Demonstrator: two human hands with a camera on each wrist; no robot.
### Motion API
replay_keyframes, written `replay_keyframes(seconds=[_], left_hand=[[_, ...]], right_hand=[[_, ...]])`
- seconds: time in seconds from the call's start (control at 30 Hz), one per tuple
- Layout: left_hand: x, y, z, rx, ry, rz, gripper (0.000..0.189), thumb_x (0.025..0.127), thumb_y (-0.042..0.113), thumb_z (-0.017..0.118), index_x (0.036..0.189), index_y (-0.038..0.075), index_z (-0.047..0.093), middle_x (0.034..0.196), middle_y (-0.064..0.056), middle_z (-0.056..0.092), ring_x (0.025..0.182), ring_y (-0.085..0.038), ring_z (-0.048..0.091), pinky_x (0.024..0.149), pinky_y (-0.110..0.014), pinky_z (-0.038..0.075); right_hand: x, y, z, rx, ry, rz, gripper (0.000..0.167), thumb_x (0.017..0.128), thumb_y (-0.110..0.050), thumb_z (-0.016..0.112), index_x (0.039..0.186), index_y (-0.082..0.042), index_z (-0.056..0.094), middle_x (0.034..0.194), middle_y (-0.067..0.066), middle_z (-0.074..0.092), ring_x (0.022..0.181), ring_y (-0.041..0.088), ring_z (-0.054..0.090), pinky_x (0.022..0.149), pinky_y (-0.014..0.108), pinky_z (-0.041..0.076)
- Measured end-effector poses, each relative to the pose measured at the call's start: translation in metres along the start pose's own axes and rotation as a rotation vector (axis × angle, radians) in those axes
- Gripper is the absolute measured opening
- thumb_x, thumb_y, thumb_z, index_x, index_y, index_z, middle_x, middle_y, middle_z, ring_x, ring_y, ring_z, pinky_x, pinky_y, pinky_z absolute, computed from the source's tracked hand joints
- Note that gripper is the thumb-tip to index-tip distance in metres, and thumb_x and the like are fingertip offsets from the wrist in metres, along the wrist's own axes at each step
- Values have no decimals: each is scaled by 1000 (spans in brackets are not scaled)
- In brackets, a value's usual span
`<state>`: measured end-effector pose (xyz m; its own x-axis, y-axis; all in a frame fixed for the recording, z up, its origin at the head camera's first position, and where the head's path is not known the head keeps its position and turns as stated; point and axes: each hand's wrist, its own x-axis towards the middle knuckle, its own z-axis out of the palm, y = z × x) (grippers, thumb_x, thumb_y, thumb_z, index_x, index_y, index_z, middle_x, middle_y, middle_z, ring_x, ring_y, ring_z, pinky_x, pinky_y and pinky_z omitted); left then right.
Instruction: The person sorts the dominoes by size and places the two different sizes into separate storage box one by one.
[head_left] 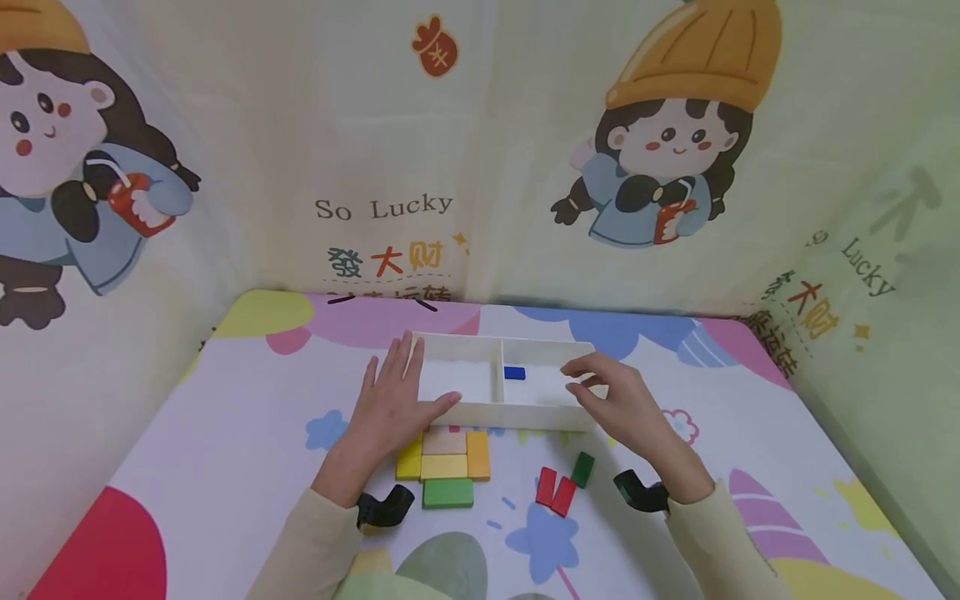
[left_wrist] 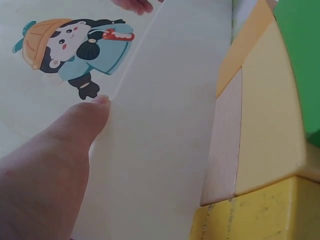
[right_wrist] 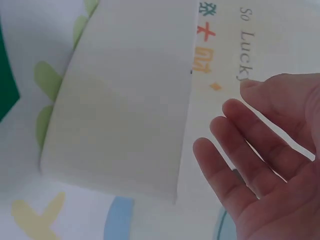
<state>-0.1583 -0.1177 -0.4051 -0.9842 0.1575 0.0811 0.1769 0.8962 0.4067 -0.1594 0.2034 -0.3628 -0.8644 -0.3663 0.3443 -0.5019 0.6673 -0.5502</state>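
Note:
A white two-compartment box point(head_left: 459, 414) stands in front of me, with a small blue block point(head_left: 514, 373) in its right compartment beside the divider point(head_left: 497, 371). My left hand point(head_left: 390, 400) rests on the box's left end, fingers straight and spread; its thumb point(left_wrist: 92, 117) lies at the front wall's rim. Over the right end hovers my right hand point(head_left: 618, 400), fingers slightly bent, a gap between thumb and index fingertip. Nothing shows between these fingers in the right wrist view, where the box's outer wall point(right_wrist: 120, 110) is beside them.
Just before the box lie a yellow block point(head_left: 408, 461), a pinkish block point(head_left: 444, 443), a pale yellow block point(head_left: 444, 467), an orange block point(head_left: 477, 456) and a green block point(head_left: 447, 493). Further right are two red blocks point(head_left: 547, 486) and a dark green block point(head_left: 582, 469).

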Motion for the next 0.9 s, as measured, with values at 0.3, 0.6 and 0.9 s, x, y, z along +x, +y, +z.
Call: replay_keyframes(seconds=[0.3, 0.6, 0.9], left_hand=[[1, -2, 2, 16, 13, -1, 103, 88, 70, 52, 160, 8, 11, 168, -12, 3, 155, -34, 6, 123, -61, 6], [1, -2, 6, 2, 14, 2, 103, 88, 69, 53, 159, 8, 11, 168, -11, 3, 155, -34, 6, 123, -62, 6], [2, -1, 4, 4, 4, -4, 103, 88, 70, 53, 160, 10, 9, 169, -10, 1, 156, -32, 3, 123, -61, 4]], right_hand=[[-34, -5, -4, 0, 48, -3, 26, 87, -5, 74, 109, -17, 69, 105, -5, 72, 91, 10, 70, 77, 29, 60], [-56, -1, 4, 20, 10, 53, 26, 85, -4, 76, 107, -16, 70, 104, -3, 73, 91, 5, 68, 78, 32, 61], [-56, 11, 4, 35, -70, 65, 27, 83, -1, 76, 105, -17, 72, 101, -7, 72, 90, 8, 67, 77, 31, 61]])
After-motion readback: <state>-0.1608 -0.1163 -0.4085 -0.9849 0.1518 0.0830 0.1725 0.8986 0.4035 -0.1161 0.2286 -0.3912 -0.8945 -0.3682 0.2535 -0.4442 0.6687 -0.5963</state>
